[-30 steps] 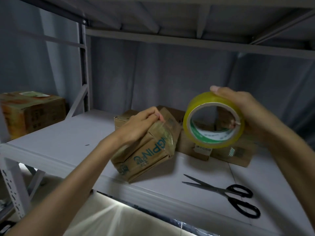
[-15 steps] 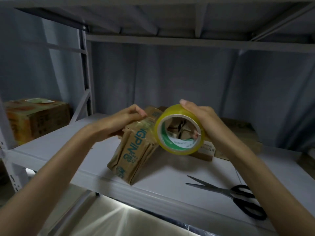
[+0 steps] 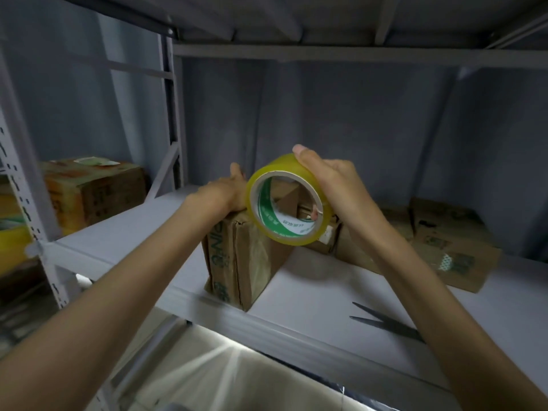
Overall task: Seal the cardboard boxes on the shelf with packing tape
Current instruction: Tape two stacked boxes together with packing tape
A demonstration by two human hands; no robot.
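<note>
Tape roll sits in the right hand's closed grip above an upright cardboard box near the shelf edge, while the left hand grips the box top.

the pale grey metal shelf board carries 1 upright brown cardboard box with green lettering at its front edge, more flattened brown cardboard boxes lying behind and to the right, and dark open-bladed scissors near the front right.
</note>
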